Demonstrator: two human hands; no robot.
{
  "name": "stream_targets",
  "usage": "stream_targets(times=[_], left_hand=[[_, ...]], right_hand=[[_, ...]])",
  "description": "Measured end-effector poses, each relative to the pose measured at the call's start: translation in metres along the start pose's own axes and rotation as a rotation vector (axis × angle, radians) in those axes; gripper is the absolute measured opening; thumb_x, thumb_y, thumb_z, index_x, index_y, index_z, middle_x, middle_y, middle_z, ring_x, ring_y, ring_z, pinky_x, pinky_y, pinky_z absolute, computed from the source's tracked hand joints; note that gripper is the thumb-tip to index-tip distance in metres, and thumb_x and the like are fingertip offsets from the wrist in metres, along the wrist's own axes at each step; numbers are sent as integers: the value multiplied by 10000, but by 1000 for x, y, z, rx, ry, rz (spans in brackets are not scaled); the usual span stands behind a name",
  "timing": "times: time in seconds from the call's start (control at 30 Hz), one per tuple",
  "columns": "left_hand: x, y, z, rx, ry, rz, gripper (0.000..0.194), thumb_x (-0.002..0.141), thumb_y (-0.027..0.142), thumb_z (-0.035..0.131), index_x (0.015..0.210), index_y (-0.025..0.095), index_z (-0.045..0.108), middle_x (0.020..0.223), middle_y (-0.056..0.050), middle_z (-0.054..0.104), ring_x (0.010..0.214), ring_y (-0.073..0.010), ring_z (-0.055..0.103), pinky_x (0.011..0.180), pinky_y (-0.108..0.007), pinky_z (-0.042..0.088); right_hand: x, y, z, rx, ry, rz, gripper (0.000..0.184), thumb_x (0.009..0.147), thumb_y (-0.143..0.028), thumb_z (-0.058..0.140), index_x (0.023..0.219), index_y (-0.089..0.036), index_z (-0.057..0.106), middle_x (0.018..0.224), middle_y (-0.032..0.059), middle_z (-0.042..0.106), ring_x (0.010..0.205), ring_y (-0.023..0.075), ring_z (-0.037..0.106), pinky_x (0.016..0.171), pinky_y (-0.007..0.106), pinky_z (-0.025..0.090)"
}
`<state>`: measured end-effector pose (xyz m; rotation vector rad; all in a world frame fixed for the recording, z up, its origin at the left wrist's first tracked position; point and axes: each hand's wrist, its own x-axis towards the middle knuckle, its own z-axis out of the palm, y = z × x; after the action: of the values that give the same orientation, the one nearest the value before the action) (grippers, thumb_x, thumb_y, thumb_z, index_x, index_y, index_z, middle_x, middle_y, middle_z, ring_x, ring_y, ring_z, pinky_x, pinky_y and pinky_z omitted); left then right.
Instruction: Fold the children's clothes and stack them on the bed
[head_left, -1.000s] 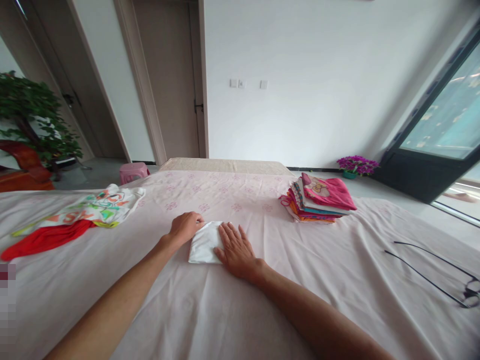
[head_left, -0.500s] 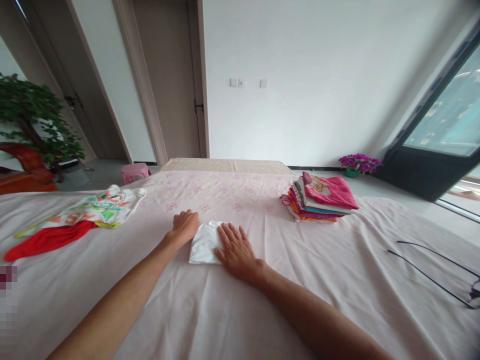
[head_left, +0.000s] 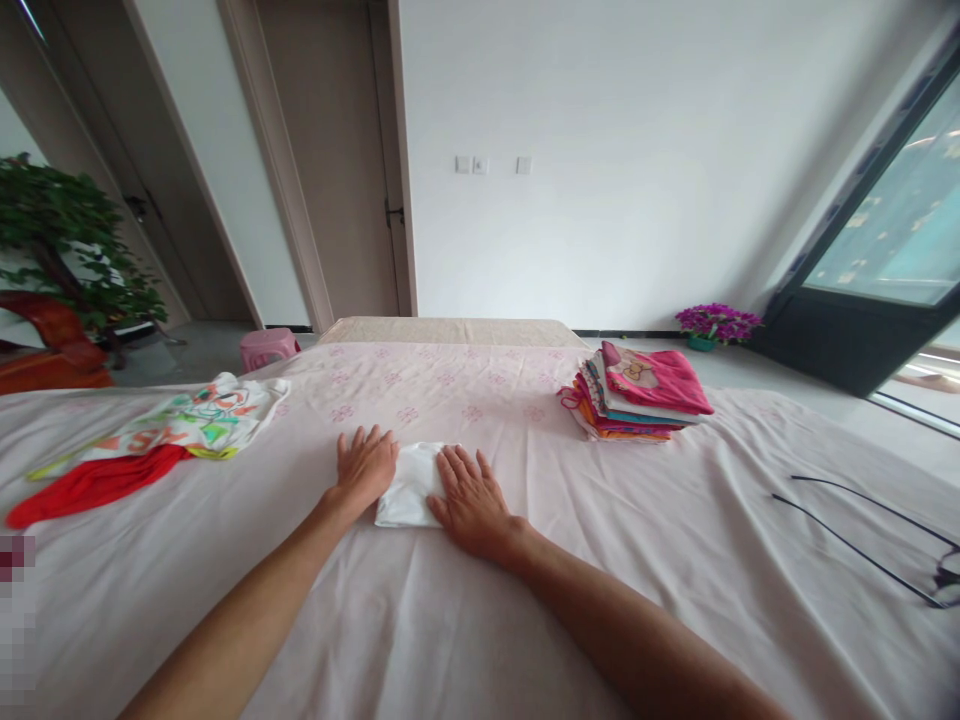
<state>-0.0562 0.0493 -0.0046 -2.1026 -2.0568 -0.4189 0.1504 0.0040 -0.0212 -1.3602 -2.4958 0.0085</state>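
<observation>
A small white folded cloth lies flat on the pale pink sheet, right in front of me. My right hand presses flat on its right side with the fingers stretched out. My left hand rests at its left edge, fingers extended and slightly apart, the thumb side touching the cloth. What kind of garment the white cloth is cannot be told. Farther right stands a neat stack of folded clothes, a pink one on top. On the left lie a white printed shirt and a red garment, both unfolded.
Eyeglasses lie with their temples unfolded at the right. Beyond the sheet are a pink stool, a purple potted flower, a leafy plant and a wooden chair.
My left hand has let go of the cloth's upper left corner, uncurled and come down flat along its left edge. The right hand has stayed in place on the cloth.
</observation>
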Motion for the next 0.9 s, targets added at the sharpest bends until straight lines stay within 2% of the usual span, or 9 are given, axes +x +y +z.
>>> stream_targets(times=[0.1, 0.17, 0.23, 0.3, 0.37, 0.43, 0.53, 0.7, 0.9], left_hand=[[0, 5, -12, -119, 79, 91, 446, 997, 290, 285, 1290, 170, 600, 1412, -118, 561, 1360, -260, 449, 1157, -478, 270], [-9, 15, -11, -237, 25, 265, 471, 1010, 305, 246, 1325, 185, 576, 1418, -87, 562, 1350, -199, 463, 1149, -401, 304], [-20, 22, -3, -272, -47, 354, 458, 1006, 336, 282, 1353, 213, 556, 1437, -68, 547, 1364, -201, 447, 1146, -407, 303], [-25, 21, 6, -264, -73, 281, 439, 990, 353, 337, 1350, 236, 560, 1454, -59, 530, 1387, -231, 415, 1141, -436, 293], [-21, 13, 11, -298, -78, 132, 426, 989, 354, 330, 1295, 239, 603, 1397, -59, 585, 1333, -222, 479, 1095, -392, 348], [-9, 1, 8, -341, -77, 20, 433, 994, 345, 293, 1218, 228, 645, 1285, -63, 661, 1208, -192, 581, 1009, -319, 416], [10, -14, -6, -345, -33, -47, 399, 973, 343, 336, 1119, 223, 687, 1198, -59, 696, 1079, -182, 638, 904, -267, 453], [25, -13, -25, -276, -156, 86, 257, 878, 349, 519, 935, 263, 754, 1049, -22, 741, 959, -184, 661, 806, -248, 440], [39, 4, -18, -277, -249, 168, 215, 820, 341, 578, 890, 282, 773, 1016, -31, 755, 966, -201, 659, 768, -257, 420]], right_hand=[[0, 0, 0, 12, 0, -1, 667, 998, -500, 325, 1525, -93, 304, 1578, 159, 291, 1476, 295, 213, 1204, 522, 101], [0, 1, 1, 19, -3, -3, 671, 996, -502, 329, 1527, -93, 301, 1581, 158, 282, 1478, 296, 206, 1205, 522, 99], [1, 1, 2, 23, -8, -2, 676, 996, -506, 327, 1527, -88, 300, 1585, 156, 273, 1481, 296, 197, 1205, 524, 92], [1, 1, 2, 23, -17, 2, 676, 998, -508, 318, 1525, -84, 303, 1587, 155, 269, 1482, 295, 192, 1205, 525, 88], [1, 1, 1, 23, -25, 7, 673, 998, -507, 317, 1523, -87, 307, 1586, 156, 273, 1480, 295, 198, 1204, 525, 93], [1, 0, 0, 26, -25, 11, 666, 996, -500, 327, 1524, -95, 308, 1585, 153, 279, 1477, 295, 207, 1203, 522, 100], [1, -1, -2, 36, -26, 17, 657, 994, -485, 343, 1524, -99, 309, 1587, 148, 279, 1475, 297, 211, 1202, 517, 108], [1, -1, -3, 47, -31, 23, 653, 991, -476, 353, 1527, -107, 303, 1589, 143, 280, 1475, 297, 208, 1202, 513, 108], [1, -2, -4, 36, -33, 22, 654, 989, -480, 352, 1526, -110, 302, 1585, 147, 291, 1474, 294, 211, 1202, 512, 117]])
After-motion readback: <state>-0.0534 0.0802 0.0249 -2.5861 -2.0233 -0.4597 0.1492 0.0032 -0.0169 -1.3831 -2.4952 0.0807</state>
